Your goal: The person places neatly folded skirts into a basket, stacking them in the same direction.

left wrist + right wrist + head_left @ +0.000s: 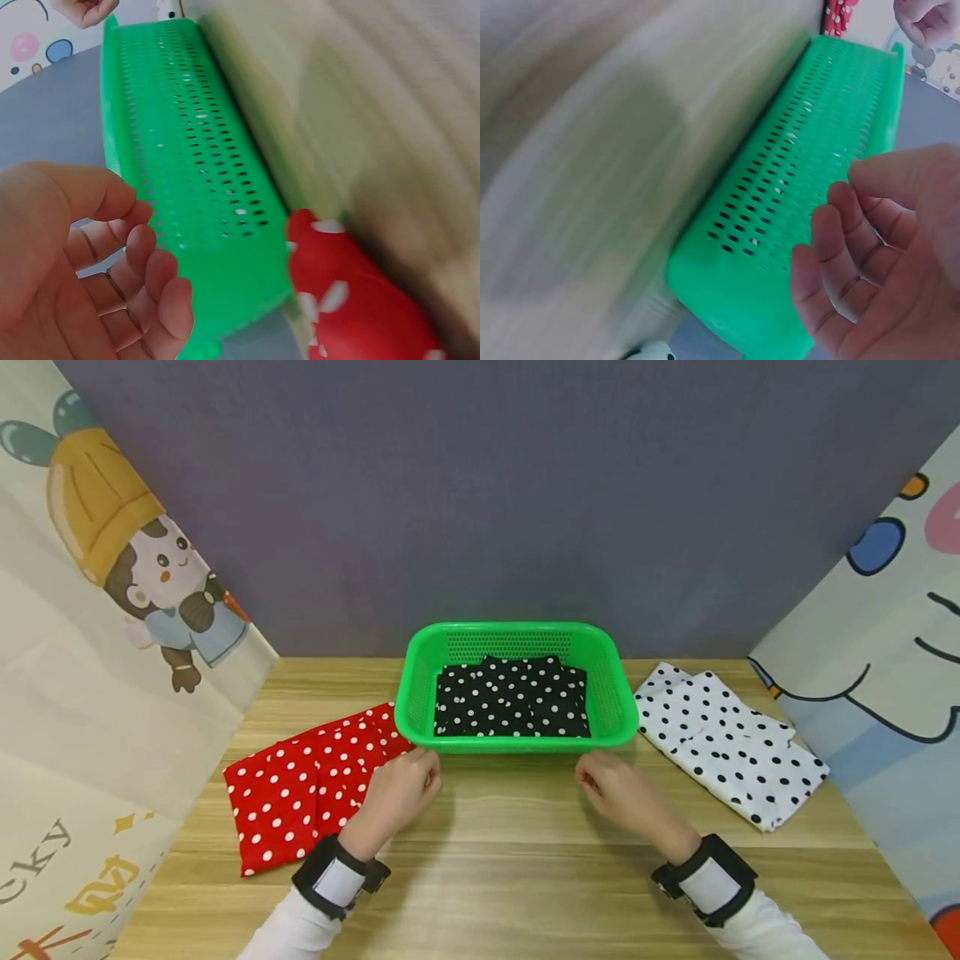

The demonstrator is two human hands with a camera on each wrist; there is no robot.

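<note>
A green plastic basket [517, 744] with perforated walls stands at the back of the table in the head view. Inside it lies a folded black cloth [517, 702] with white dots. My left hand [402, 785] is just in front of the basket's left corner, over the edge of a folded red polka-dot cloth [281, 793]. By the front right corner is my right hand [618, 789]. Both wrist views show loosely bent fingers with nothing in the palms, close beside the basket's perforated wall [202, 150]. A folded white cloth with black dots [738, 752] lies right of the basket.
Behind the wooden table [517, 860] rises a grey panel [510, 502]. Printed curtains flank it, the left one [97, 718] with a cartoon figure and the right one [900, 693] with rounded shapes. A dark strap sits on each wrist.
</note>
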